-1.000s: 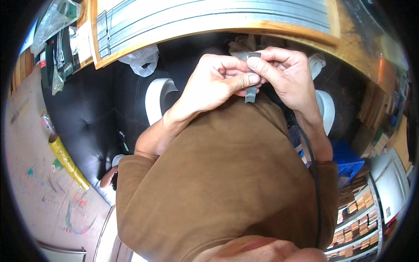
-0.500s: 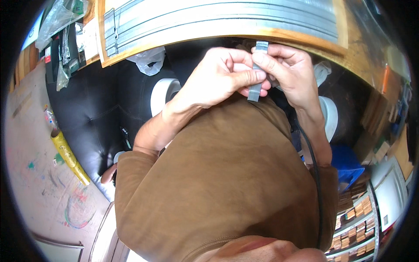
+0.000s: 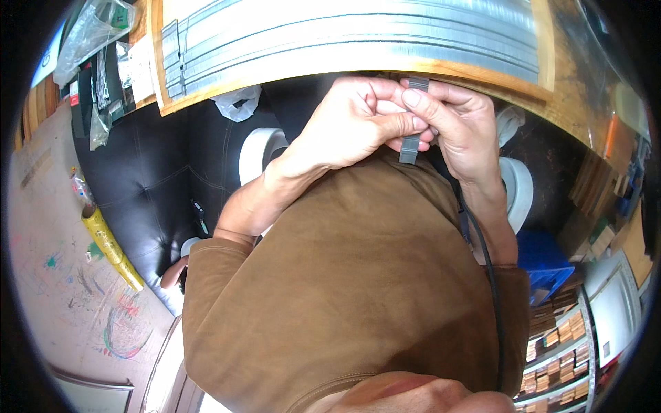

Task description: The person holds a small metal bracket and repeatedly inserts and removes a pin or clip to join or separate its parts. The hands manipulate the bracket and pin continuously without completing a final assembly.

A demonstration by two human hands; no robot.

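Note:
Both my hands meet just below the near edge of a wooden board [image 3: 482, 72] and pinch a narrow grey metal strip [image 3: 410, 146] that stands upright between my fingertips. My left hand [image 3: 351, 124] grips it from the left with fingers curled. From the right, my right hand [image 3: 461, 127] holds its upper end between thumb and forefinger. Long grey metal strips [image 3: 344, 34] lie side by side on the board beyond my hands. My brown sleeves and chest fill the lower middle of the view.
A black padded seat [image 3: 158, 179] lies at left with a white tape roll [image 3: 258, 151] on it. A second white roll [image 3: 520, 193] sits at right above a blue bin [image 3: 544, 258]. A yellow tube [image 3: 110, 248] and a plastic bag [image 3: 237, 103] are at left; shelves [image 3: 558, 358] at lower right.
My hands have stayed together on the grey strip and shifted slightly up toward the board's edge. The strip now stands higher between my fingers.

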